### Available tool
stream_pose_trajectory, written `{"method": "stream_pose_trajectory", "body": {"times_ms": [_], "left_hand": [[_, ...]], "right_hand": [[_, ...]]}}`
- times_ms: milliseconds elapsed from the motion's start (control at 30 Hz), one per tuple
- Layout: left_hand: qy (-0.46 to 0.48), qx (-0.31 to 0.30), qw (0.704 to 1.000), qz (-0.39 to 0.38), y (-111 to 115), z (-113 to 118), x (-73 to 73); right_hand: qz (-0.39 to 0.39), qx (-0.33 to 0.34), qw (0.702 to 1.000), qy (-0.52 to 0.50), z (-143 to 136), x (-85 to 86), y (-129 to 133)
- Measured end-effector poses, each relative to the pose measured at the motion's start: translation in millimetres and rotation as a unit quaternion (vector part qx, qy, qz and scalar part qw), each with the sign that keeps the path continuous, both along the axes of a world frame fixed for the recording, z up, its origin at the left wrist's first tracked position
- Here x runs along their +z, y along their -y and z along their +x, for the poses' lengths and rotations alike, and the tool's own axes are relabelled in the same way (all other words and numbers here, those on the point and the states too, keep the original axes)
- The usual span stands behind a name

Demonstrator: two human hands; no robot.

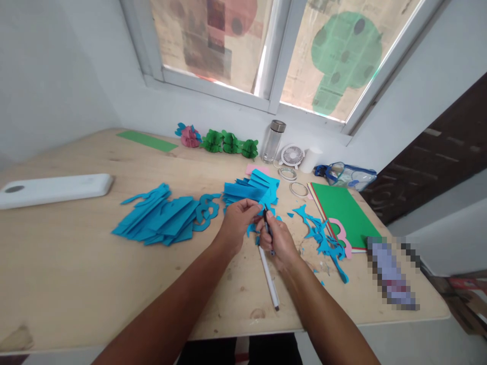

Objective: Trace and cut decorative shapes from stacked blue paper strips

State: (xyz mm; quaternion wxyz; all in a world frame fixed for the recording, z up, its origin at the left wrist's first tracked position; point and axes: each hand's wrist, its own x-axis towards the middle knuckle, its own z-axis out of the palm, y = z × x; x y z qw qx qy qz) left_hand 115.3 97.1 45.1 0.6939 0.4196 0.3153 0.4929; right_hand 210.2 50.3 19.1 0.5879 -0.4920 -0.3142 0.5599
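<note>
My left hand is closed in a pinch on a small piece of blue paper, mostly hidden by the fingers. Close beside it, my right hand is wrapped round dark-handled scissors, whose tip points up at the paper; the blades are hardly visible. Just beyond both hands lies a stack of folded blue paper. A larger spread of blue paper pieces is to the left, next to wavy blue cut-outs. Blue offcuts lie to the right. Below my hands rests a white marker.
Green sheets lie at the right with a pink cut-out on them. Along the wall stand green paper decorations, a pink one, a glass bottle and a small fan. Tape rolls lie nearby. A white case is far left.
</note>
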Motion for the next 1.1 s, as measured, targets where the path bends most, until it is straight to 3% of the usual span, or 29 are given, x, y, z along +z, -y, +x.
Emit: {"method": "stream_pose_trajectory", "body": {"times_ms": [1100], "left_hand": [[-0.027, 0.020, 0.999, -0.011, -1.1, -2.7, 4.4]], "right_hand": [[-0.005, 0.005, 1.000, 0.011, 1.4, -1.5, -0.6]]}}
